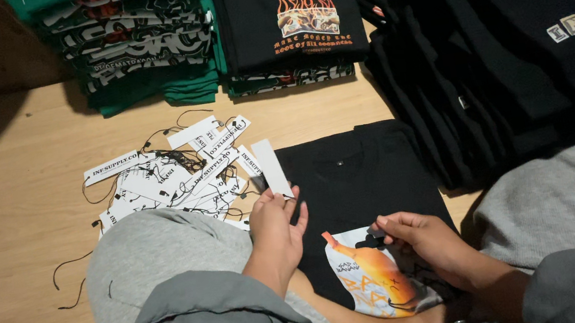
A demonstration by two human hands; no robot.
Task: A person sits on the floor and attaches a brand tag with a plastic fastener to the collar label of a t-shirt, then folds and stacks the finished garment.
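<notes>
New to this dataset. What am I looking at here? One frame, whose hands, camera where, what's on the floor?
There is no machine here: a person works with two bare hands, filmed by one camera worn on their head and looking down. The grey shapes at the bottom are their sleeves and knees.

The left hand holds up a white paper tag between its fingers. The right hand rests on a folded black T-shirt with an orange print, pinching something small and dark that I cannot make out.

On the wooden floor beside the left knee lies a loose pile of white tags with black strings. Further back stand stacks of folded shirts: a green stack, a black stack with a flame print on top, and a bigger black pile on the right.
</notes>
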